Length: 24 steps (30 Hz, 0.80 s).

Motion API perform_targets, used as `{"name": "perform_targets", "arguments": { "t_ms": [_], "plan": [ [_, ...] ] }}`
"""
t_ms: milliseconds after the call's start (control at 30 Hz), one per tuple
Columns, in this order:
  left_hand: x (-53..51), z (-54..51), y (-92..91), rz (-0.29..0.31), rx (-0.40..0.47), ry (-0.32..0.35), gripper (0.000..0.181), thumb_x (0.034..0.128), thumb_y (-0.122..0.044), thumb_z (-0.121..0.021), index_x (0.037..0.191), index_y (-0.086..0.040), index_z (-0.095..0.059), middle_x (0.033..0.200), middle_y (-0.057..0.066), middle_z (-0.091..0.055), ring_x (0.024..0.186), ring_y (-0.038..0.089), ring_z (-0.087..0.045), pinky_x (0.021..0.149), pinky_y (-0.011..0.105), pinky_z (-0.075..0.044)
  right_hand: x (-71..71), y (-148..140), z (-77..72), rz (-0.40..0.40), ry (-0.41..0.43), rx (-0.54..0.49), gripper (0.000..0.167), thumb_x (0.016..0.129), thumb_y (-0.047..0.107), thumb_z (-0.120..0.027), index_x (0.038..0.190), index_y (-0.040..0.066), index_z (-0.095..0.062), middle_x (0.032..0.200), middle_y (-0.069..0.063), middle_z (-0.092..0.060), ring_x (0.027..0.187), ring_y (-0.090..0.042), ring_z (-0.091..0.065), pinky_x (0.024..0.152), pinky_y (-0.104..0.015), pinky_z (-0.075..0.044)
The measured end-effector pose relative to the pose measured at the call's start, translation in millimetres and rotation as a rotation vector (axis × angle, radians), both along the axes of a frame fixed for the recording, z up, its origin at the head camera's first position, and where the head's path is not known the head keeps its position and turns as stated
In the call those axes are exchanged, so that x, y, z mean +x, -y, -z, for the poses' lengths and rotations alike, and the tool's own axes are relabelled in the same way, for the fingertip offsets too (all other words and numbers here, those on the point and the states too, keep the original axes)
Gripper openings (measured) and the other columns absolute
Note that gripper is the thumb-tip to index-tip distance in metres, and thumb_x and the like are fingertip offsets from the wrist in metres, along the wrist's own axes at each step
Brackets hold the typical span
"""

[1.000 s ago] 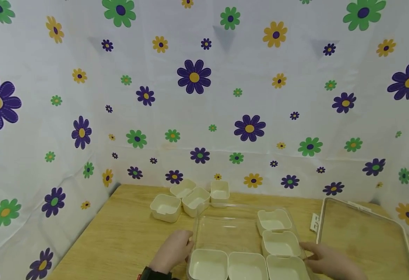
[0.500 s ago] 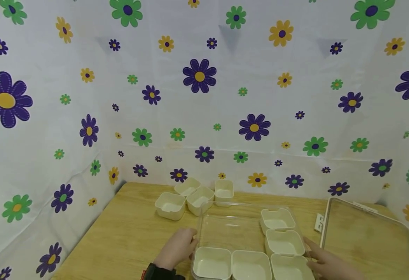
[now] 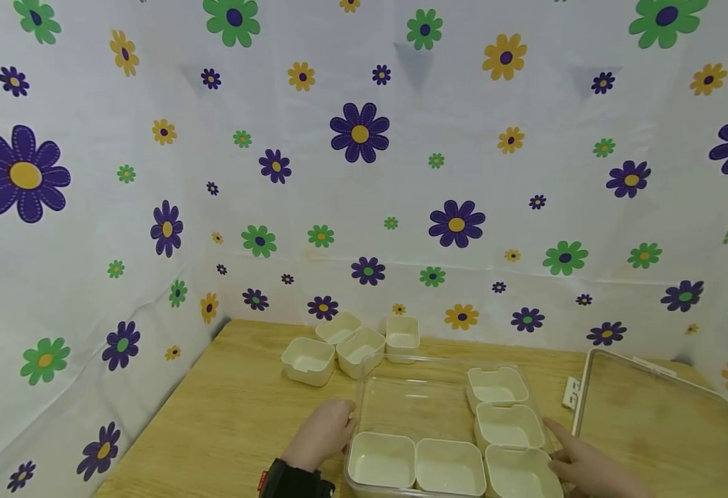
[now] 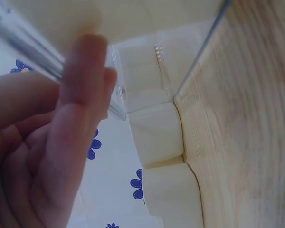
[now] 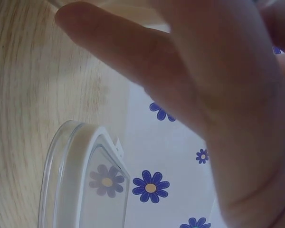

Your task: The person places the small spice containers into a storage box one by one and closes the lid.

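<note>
Facing upward, clear box [image 3: 419,409]: long axis unclear
Left hand [image 3: 320,434]: at box's left side; grip cannot be told
Right hand [image 3: 588,467]: unclenched, fingers at right side

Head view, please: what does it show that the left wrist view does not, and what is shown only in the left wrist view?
Only the head view shows the right hand, the pale-framed clear lid and the black wristband.

Only the left wrist view shows the palm side of the left hand close up, with a low look along the outside of the clear box.

Both share that hand, the box, cream cups beyond it, the wooden table and the flowered sheet.
</note>
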State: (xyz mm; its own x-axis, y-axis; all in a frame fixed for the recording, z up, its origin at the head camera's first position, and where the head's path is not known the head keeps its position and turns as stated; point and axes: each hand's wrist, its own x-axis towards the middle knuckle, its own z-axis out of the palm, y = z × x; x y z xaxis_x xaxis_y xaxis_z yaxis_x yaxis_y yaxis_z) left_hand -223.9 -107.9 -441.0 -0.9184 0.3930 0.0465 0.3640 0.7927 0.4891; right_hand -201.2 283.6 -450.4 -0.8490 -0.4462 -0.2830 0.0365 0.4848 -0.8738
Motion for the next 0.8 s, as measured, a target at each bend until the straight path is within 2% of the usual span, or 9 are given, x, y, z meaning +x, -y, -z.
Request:
{"name": "perform_targets", "arguments": {
  "t_ms": [100,233,333,467,667,733,800],
  "plan": [
    [-0.1,-0.7,-3.1,-0.015,-0.037,-0.042,0.012,0.0856,-0.003,-0.052,0.074,-0.003,-0.054,0.053,-0.003,-0.044,0.042,0.006,-0.043,0.043,0.022,-0.036,-0.2,0,-2.7,0.031,0.004,0.027,0.063,0.087,-0.001,-0.043,0.13,-0.016,0.002,0.096,-0.025,-0.056,0.083,-0.03,-0.056,0.061,-0.04,-0.049],
    [1.4,1.0,-5.7,-0.028,-0.098,-0.114,0.012,0.0843,-0.003,-0.053,0.073,-0.002,-0.055,0.057,0.0,-0.048,0.049,0.009,-0.047,0.045,0.025,-0.038,-0.6,0,-3.7,0.03,-0.011,0.061,0.063,0.088,0.0,-0.044,0.13,-0.017,0.001,0.094,-0.02,-0.057,0.082,-0.027,-0.054,0.061,-0.039,-0.048],
    [2.9,2.7,-5.5,-0.022,-0.145,-0.165,0.012,0.0831,-0.002,-0.054,0.071,-0.002,-0.055,0.059,0.002,-0.051,0.053,0.012,-0.051,0.046,0.028,-0.039,-0.6,2,-2.3,0.029,-0.011,0.052,0.062,0.088,-0.001,-0.043,0.129,-0.017,0.0,0.095,-0.023,-0.056,0.083,-0.029,-0.055,0.061,-0.04,-0.049],
    [4.7,3.7,-2.1,-0.003,-0.228,-0.194,0.01,0.0822,-0.003,-0.056,0.072,-0.003,-0.054,0.06,0.003,-0.051,0.056,0.015,-0.054,0.048,0.03,-0.041,0.5,6,1.6,0.044,0.013,0.014,0.06,0.088,-0.004,-0.04,0.13,-0.015,0.001,0.098,-0.031,-0.053,0.086,-0.032,-0.056,0.062,-0.042,-0.049],
    [5.8,-1.0,-2.7,0.044,-0.378,-0.203,0.004,0.0805,-0.003,-0.058,0.077,-0.004,-0.056,0.061,0.001,-0.05,0.054,0.011,-0.05,0.048,0.027,-0.041,2.7,4,3.7,0.033,0.054,-0.034,0.06,0.089,-0.005,-0.039,0.129,-0.011,0.005,0.102,-0.042,-0.045,0.085,-0.038,-0.057,0.061,-0.043,-0.05],
    [4.2,-4.0,-0.6,0.062,-0.376,-0.173,0.006,0.082,-0.008,-0.058,0.078,-0.005,-0.056,0.061,0.0,-0.049,0.052,0.009,-0.046,0.047,0.026,-0.04,2.9,4,4.0,0.035,0.071,-0.036,0.061,0.089,-0.004,-0.039,0.13,-0.01,0.006,0.102,-0.044,-0.043,0.085,-0.04,-0.057,0.061,-0.043,-0.05],
    [0.6,-7.2,4.3,0.064,-0.35,-0.106,0.015,0.0839,-0.018,-0.059,0.085,-0.003,-0.058,0.065,0.0,-0.052,0.055,0.009,-0.047,0.049,0.026,-0.04,2.9,5,3.4,0.052,0.088,-0.029,0.062,0.089,-0.003,-0.039,0.131,-0.009,0.007,0.103,-0.044,-0.042,0.085,-0.04,-0.057,0.061,-0.043,-0.049]
  ]
}}
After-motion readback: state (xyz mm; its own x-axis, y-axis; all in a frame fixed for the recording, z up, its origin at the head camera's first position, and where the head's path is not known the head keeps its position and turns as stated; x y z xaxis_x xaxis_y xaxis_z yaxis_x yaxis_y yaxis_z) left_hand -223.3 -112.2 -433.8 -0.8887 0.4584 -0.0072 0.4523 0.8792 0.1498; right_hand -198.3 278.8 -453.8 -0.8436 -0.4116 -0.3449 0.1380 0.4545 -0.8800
